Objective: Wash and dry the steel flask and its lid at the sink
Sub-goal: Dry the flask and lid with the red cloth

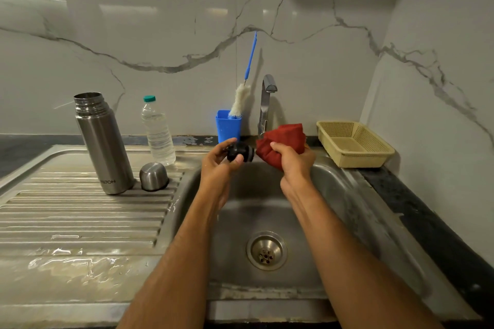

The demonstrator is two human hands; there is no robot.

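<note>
Over sink basin (347, 195), at 12 o'clock: my left hand (216, 165) pinches black stopper lid (239, 155); right hand (292, 160) bunches red cloth (283, 139). Lid looks light, rigid, likely wet-slick; I'd hold ribbed rim. Steel flask (103, 141) upright at 9 o'clock, apart.

A home kitchen: steel sink (334, 195) with ribbed drainboard (80, 211), tap (266, 104), marble-look wall tiles (133, 21).
</note>
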